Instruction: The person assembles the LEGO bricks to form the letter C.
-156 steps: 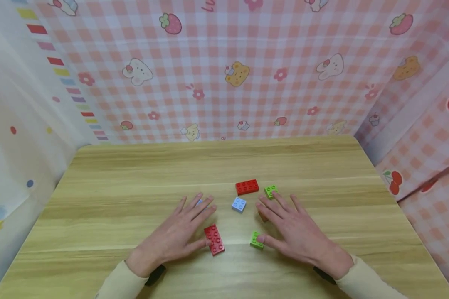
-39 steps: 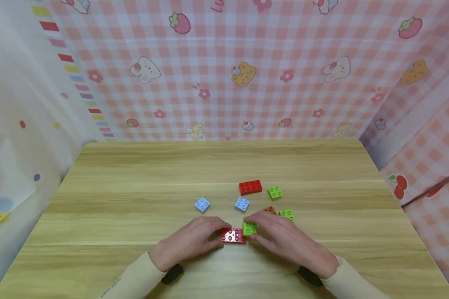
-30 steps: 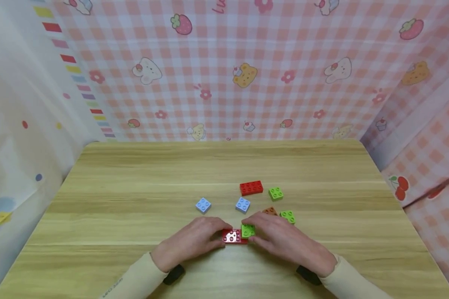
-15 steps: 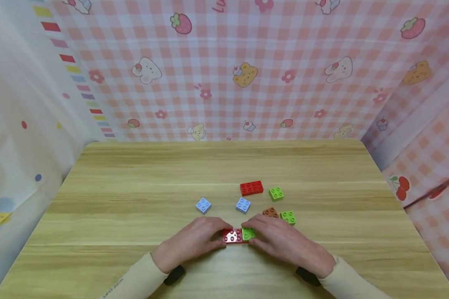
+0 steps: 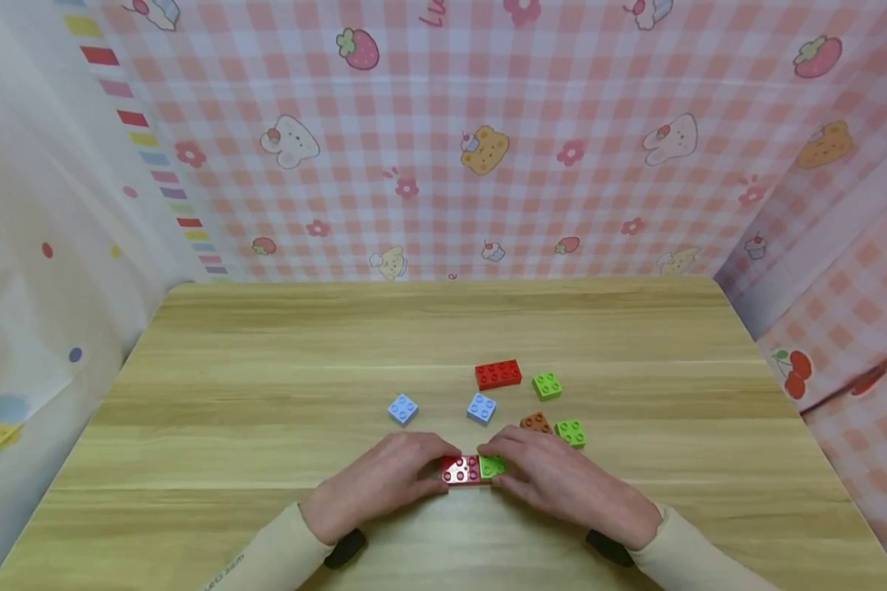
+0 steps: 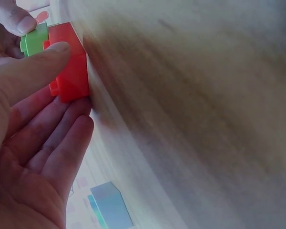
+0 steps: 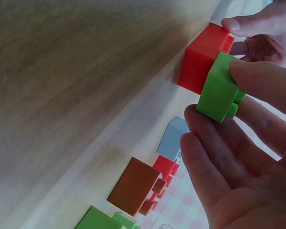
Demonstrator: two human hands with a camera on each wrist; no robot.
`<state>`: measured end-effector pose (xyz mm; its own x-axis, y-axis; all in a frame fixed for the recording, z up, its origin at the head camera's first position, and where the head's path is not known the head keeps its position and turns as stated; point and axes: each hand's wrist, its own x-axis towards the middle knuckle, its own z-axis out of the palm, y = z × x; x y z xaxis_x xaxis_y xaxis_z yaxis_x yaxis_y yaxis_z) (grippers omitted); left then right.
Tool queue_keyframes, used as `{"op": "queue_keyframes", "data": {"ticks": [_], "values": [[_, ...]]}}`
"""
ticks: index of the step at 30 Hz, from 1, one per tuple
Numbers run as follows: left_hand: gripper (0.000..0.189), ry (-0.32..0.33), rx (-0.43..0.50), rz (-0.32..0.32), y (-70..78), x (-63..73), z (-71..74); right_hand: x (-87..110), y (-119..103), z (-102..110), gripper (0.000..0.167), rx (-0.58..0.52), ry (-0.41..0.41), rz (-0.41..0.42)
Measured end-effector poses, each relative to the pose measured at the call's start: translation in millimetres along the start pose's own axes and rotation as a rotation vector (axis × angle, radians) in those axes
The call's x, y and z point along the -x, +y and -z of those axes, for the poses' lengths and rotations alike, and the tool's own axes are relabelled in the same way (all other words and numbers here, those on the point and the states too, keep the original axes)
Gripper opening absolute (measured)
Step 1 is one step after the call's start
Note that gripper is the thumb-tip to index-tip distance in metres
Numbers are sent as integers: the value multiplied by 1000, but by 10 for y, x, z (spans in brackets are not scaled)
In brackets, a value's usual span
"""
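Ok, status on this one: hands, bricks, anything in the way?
Left hand pinching nearer red brick, right hand pinching green brick. Green brick sits on red's right end. Nothing seen blocking; brown brick just beyond right hand.

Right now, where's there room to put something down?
Bare table lies left of the leftmost blue brick, and behind the far red brick up to the checked cloth. Crowded: the left hand grips the near red brick, the right hand pinches the green brick on it, close to the brown brick.
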<state>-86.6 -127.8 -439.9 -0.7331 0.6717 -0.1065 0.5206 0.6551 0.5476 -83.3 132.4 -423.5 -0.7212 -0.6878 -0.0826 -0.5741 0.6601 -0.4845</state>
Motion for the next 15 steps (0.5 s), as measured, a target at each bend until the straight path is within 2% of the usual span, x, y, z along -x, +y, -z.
{"op": "queue_keyframes", "data": {"ticks": [15], "values": [[34, 8, -4, -9, -25, -15, -6, -25, 27, 5, 34, -51, -14, -21]]}}
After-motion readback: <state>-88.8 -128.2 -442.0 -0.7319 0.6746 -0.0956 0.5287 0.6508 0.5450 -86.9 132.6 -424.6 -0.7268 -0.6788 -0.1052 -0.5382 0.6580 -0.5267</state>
